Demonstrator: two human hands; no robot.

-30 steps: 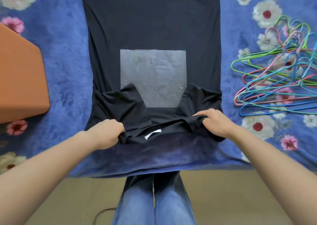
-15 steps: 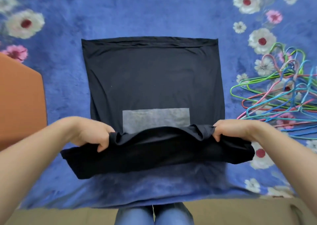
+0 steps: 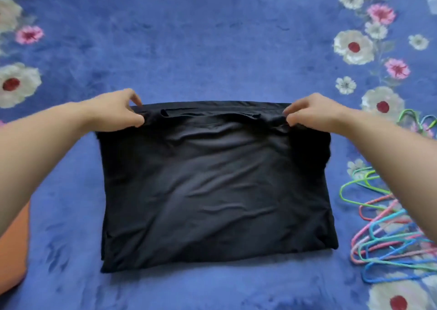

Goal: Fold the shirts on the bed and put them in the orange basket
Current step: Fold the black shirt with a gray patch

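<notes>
— So, where does the black shirt (image 3: 212, 191) lie, and what is it lying on?

— Flat in the middle of the bed, on a plush blue blanket (image 3: 212, 49); the blanket has white and pink flowers printed down both sides; nothing of the room beyond the bed shows.

— How does the shirt look?

— Doubled over into a wide dark rectangle; the near edge is a rounded fold, the far edge shows layered hems; soft wrinkles run across the top; no print or label is visible.

— And the hands?

— Both at the far edge; the left hand (image 3: 118, 111) pinches the far left corner between thumb and curled fingers; the right hand (image 3: 312, 113) pinches the far right corner the same way; both forearms reach in from the near corners of the view.

— What sits further out?

— A corner of the orange basket (image 3: 11, 250) at the lower left edge, apart from the shirt and partly behind the left forearm; a heap of coloured hangers (image 3: 387, 238) on the blanket near the shirt's right side, with the right forearm crossing above it.
</notes>
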